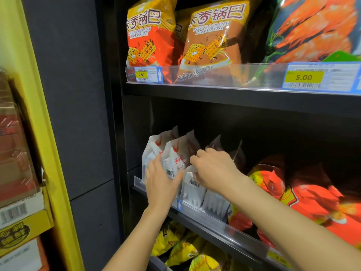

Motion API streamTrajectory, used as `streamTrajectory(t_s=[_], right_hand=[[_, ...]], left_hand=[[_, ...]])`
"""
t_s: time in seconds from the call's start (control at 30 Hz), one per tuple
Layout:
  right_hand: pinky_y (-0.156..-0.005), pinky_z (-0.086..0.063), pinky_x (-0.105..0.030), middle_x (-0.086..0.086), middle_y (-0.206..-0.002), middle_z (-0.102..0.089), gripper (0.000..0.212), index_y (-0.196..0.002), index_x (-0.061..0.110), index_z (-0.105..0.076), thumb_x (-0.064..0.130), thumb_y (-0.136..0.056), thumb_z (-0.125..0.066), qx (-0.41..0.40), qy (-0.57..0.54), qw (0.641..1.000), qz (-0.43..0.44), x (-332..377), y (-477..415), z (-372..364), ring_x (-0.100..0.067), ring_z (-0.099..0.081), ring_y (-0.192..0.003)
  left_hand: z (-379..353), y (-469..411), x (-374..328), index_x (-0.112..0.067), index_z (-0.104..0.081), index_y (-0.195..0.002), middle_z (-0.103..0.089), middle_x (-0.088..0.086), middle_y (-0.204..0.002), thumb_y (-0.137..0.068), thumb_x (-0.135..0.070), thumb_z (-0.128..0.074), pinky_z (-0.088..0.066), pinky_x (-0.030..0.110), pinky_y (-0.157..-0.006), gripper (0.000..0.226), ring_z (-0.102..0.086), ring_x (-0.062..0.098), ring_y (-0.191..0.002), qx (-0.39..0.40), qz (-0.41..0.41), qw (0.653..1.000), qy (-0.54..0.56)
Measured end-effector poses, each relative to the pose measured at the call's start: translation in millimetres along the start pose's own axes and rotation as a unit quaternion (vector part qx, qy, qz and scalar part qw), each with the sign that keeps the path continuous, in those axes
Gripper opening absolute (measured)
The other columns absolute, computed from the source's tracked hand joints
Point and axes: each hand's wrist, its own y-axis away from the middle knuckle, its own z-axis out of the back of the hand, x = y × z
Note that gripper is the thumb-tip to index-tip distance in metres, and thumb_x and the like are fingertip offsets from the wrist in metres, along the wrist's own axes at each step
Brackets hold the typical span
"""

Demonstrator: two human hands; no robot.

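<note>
While the left hand (160, 184) cups the tall white plastic snack packet with red lettering (176, 153) from the front, fingers up its left side and thumb under its barcode, the right hand (214, 171) curls its fingers down onto the top seal of the shorter white plastic packet (192, 190) and pinches it. The tall packet rises above the left palm. The shorter one hangs just under the right fingertips, touching the tall packet's right side. Both stand at the left end of the black metal shelf (195, 222), behind its clear plastic price rail (238, 234). Glossy red-and-orange snack bags (312, 198) lie just to the right, and yellow foil bags (175, 243) fill the tier below.
</note>
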Motion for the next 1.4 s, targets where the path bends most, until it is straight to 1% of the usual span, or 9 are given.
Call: streamTrajectory(t_s=[0.23, 0.33, 0.5, 0.6, 0.77, 1.0, 1.13, 1.23, 1.4], right_hand=[[-0.068, -0.035, -0.029, -0.001, -0.118, -0.062, 0.033, -0.133, 0.022, -0.058, 0.035, -0.103, -0.063, -0.007, -0.005, 1.0, -0.008, 1, 3, 0, -0.016, -0.049, -0.093], [-0.069, -0.036, -0.03, 0.0, -0.119, -0.062, 0.033, -0.133, 0.022, -0.058, 0.035, -0.103, -0.062, -0.007, -0.01, 1.0, -0.008, 0, 4, 2, -0.019, -0.058, -0.103], [-0.07, -0.037, -0.03, 0.001, -0.118, -0.061, 0.032, -0.131, 0.023, -0.059, 0.035, -0.102, -0.063, -0.005, -0.022, 1.0, -0.017, 1, 6, 4, -0.018, -0.057, -0.104], [-0.071, -0.038, -0.031, 0.0, -0.12, -0.061, 0.032, -0.132, 0.022, -0.058, 0.034, -0.102, -0.062, 0.001, -0.019, 1.0, -0.02, 2, 6, 5, -0.02, -0.058, -0.108], [-0.076, -0.04, -0.034, -0.003, -0.127, -0.059, 0.035, -0.135, 0.02, -0.056, 0.036, -0.104, -0.057, 0.025, -0.008, 1.0, -0.018, 3, 5, 6, -0.025, -0.056, -0.117], [-0.08, -0.053, -0.032, 0.003, -0.121, -0.064, 0.04, -0.131, 0.025, -0.062, 0.053, -0.105, -0.05, 0.036, -0.106, 0.993, -0.046, 8, -2, 8, -0.017, -0.06, -0.107], [-0.083, -0.048, -0.028, 0.004, -0.125, -0.068, 0.042, -0.134, 0.025, -0.065, 0.052, -0.104, -0.055, 0.005, -0.172, 0.982, -0.079, 21, -1, 18, -0.014, -0.062, -0.113], [-0.095, -0.05, -0.032, 0.003, -0.129, -0.068, 0.043, -0.136, 0.023, -0.065, 0.05, -0.104, -0.056, -0.046, -0.222, 0.968, -0.107, 35, 2, 27, -0.015, -0.061, -0.12], [-0.098, -0.046, -0.026, 0.005, -0.147, -0.059, 0.054, -0.148, 0.024, -0.054, 0.05, -0.102, -0.06, -0.086, -0.421, 0.888, -0.163, 69, 12, 41, -0.012, -0.056, -0.13]], left_hand=[[-4, 2, 0, -0.028, -0.024, -0.154, -0.06, 0.001, -0.142, -0.085, -0.053, -0.082, -0.062, 0.041, -0.088, 0.094, -0.066, 0.023, -0.121, 0.021, 0.025, 0.999, 0.01], [0, -1, -4, -0.029, -0.029, -0.155, -0.058, -0.001, -0.146, -0.085, -0.047, -0.084, -0.062, 0.045, -0.094, 0.091, -0.063, 0.021, -0.126, 0.003, 0.012, 0.999, 0.03], [15, -1, -11, -0.028, -0.033, -0.156, -0.053, -0.001, -0.15, -0.084, -0.044, -0.085, -0.059, 0.049, -0.101, 0.09, -0.053, 0.019, -0.136, -0.03, -0.009, 0.997, 0.068], [28, 1, -16, -0.028, -0.033, -0.154, -0.052, -0.004, -0.147, -0.085, -0.036, -0.086, -0.058, 0.037, -0.099, 0.087, -0.052, 0.015, -0.135, -0.043, -0.018, 0.993, 0.104], [61, 5, -23, -0.034, -0.036, -0.151, -0.051, -0.015, -0.143, -0.085, -0.024, -0.087, -0.049, 0.009, -0.081, 0.084, -0.051, 0.005, -0.13, -0.05, -0.028, 0.985, 0.164], [117, 16, -15, -0.038, -0.04, -0.143, -0.057, -0.02, -0.13, -0.085, -0.017, -0.087, -0.051, 0.004, -0.077, 0.078, -0.057, -0.002, -0.122, -0.051, -0.013, 0.968, 0.247], [149, 27, -5, -0.042, -0.042, -0.14, -0.056, -0.03, -0.124, -0.084, -0.019, -0.088, -0.053, 0.015, -0.084, 0.076, -0.057, -0.01, -0.118, -0.057, 0.013, 0.96, 0.273], [174, 33, 8, -0.045, -0.043, -0.138, -0.063, -0.017, -0.133, -0.084, -0.019, -0.088, -0.058, 0.033, -0.094, 0.075, -0.063, 0.006, -0.124, -0.06, 0.048, 0.95, 0.302], [221, 49, 20, -0.032, -0.046, -0.144, -0.076, -0.002, -0.124, -0.092, -0.01, -0.079, -0.06, 0.04, -0.094, 0.066, -0.073, 0.015, -0.115, -0.033, 0.101, 0.915, 0.389]])
